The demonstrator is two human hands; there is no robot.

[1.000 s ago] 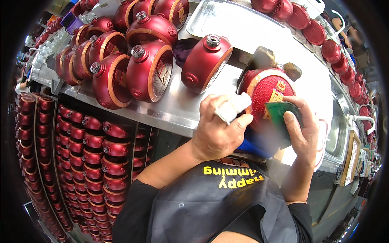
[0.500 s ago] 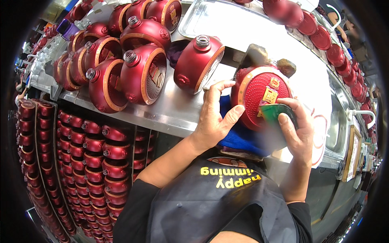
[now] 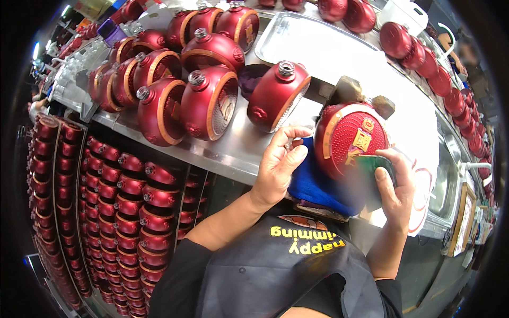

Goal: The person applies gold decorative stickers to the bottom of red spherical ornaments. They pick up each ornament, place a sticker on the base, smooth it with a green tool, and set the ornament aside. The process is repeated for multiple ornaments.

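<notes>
A round, flattened red bottle (image 3: pixel 344 151) with an orange rim, dotted face and gold decorations leans on a blue cloth (image 3: pixel 313 183) before me. Just left of it is my left hand (image 3: pixel 281 161), fingers curved, thumb apart, nothing visible in them; its fingertips come close to the bottle's edge. My right hand (image 3: pixel 396 183) pinches a flat, translucent green sheet-like tool (image 3: pixel 368 163) with a dark edge, held over the lower part of the bottle's face. Motion blurs the tool's lower part, so its exact kind cannot be made out.
Behind the bottle are stone-like brown blocks (image 3: pixel 347 90). Several similar bottles (image 3: pixel 209 103) stand left on the metal table, beside a tray (image 3: pixel 313 42). Racks of red bottles (image 3: pixel 124 206) fill the lower left; a sink (image 3: pixel 440 185) lies right.
The whole view has shifted, so the table and bottles sit farther right and lower. My left hand has come slightly away from the bottle's edge; my right hand still holds the green tool.
</notes>
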